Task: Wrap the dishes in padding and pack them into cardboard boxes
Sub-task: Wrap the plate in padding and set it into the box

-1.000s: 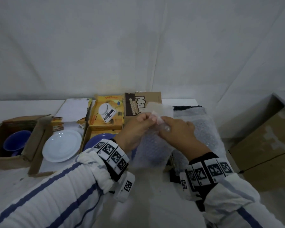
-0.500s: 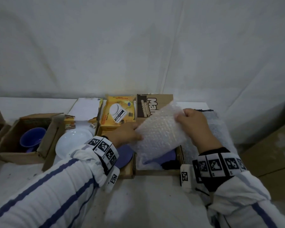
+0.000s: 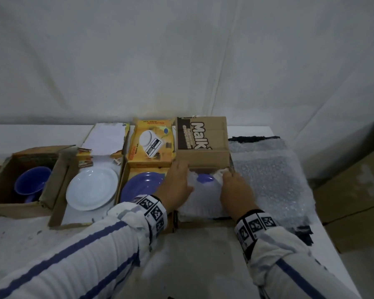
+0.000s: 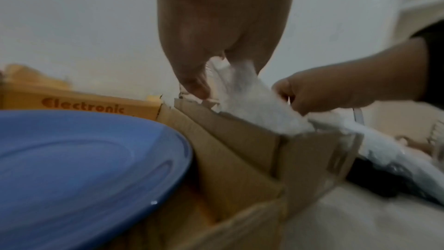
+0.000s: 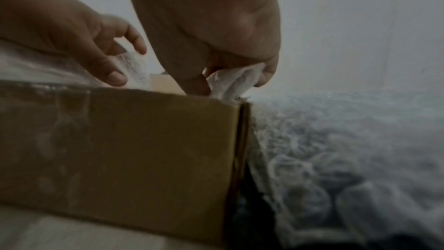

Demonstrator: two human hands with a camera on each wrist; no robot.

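Note:
A sheet of bubble wrap [image 3: 200,201] lies in the brown cardboard box [image 3: 203,159], over a blue dish [image 3: 205,178] that shows through a gap at its far edge. My left hand [image 3: 181,180] pinches the sheet's left far corner at the box wall. In the left wrist view its fingers [image 4: 194,85] hold the white wrap [image 4: 252,98]. My right hand [image 3: 232,180] grips the right far corner, and in the right wrist view its fingers [image 5: 264,75] bunch the wrap [image 5: 233,81] at the box corner [image 5: 238,105].
A blue plate [image 3: 141,184] sits in the yellow box to the left, then a white plate [image 3: 93,187] and a blue bowl [image 3: 31,182] in further boxes. A pile of bubble wrap [image 3: 268,180] covers the table on the right. Large cartons [image 3: 354,190] stand beyond the table edge.
Both hands brought the bubble wrap sheet down from in front of me into the brown box. It now covers the blue dish, and the hands have spread to its far corners.

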